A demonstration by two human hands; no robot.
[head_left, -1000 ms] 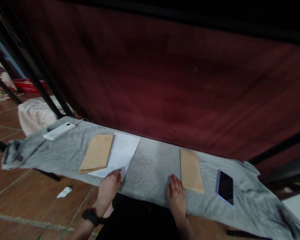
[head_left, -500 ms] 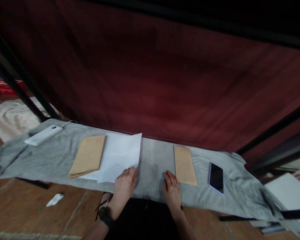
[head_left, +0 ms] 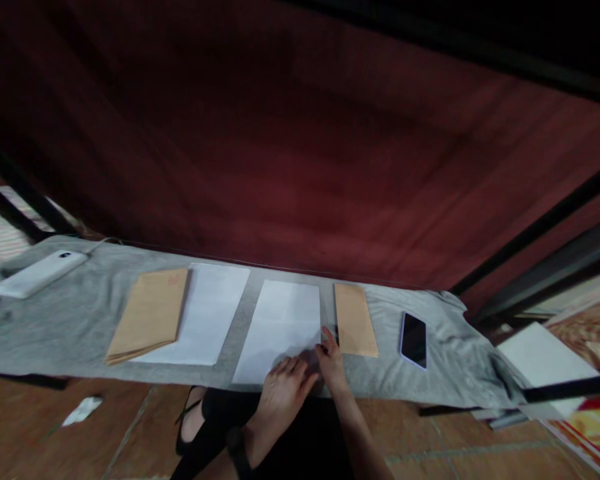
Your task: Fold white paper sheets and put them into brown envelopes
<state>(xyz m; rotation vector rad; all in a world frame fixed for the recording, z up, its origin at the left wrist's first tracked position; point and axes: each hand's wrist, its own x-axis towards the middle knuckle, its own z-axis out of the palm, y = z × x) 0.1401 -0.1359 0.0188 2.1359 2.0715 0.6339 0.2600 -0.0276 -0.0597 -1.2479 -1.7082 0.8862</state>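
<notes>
A white sheet of paper lies on the grey cloth in front of me. My left hand rests on the sheet's near edge, fingers stretched out over it and thumb apart. Beside the sheet's right edge is my right hand, its thumb touching the paper and its index finger pointing away from me; the other fingers are partly hidden. Further left, more white paper sits partly under a stack of brown envelopes. A single brown envelope lies just right of my right hand.
The narrow surface is covered by a grey cloth. A dark phone lies at the right, and a white device with a cable at the far left. Behind hangs a dark red curtain. Crumpled white paper is on the tiled floor.
One white sheet has moved right from the paper by the envelope stack to the middle. My left hand has gone right with it, and both hands are now close together.
</notes>
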